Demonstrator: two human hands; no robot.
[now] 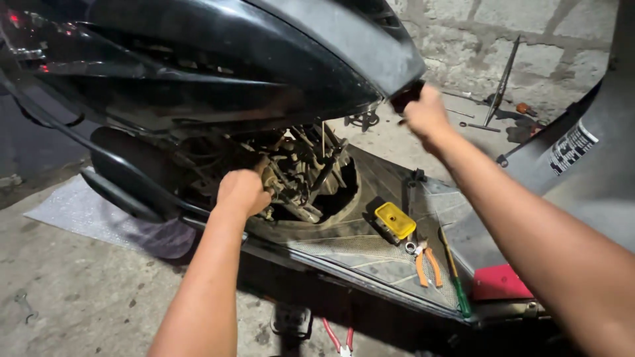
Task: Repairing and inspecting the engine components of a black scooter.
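Observation:
A black scooter lies in front of me with its seat body (218,53) raised over the exposed engine (301,175). My left hand (241,192) is closed into a fist against the engine parts under the seat; what it grips is hidden. My right hand (426,116) is closed on the rear tip of the seat body, by a dark red tail piece (405,96).
On the footboard (370,254) lie a yellow box (395,220), orange-handled pliers (426,261), a green-handled screwdriver (456,277) and a red block (499,283). Red-handled pliers (337,337) and a wrench (25,305) lie on the concrete floor. Tools rest by the block wall (503,82).

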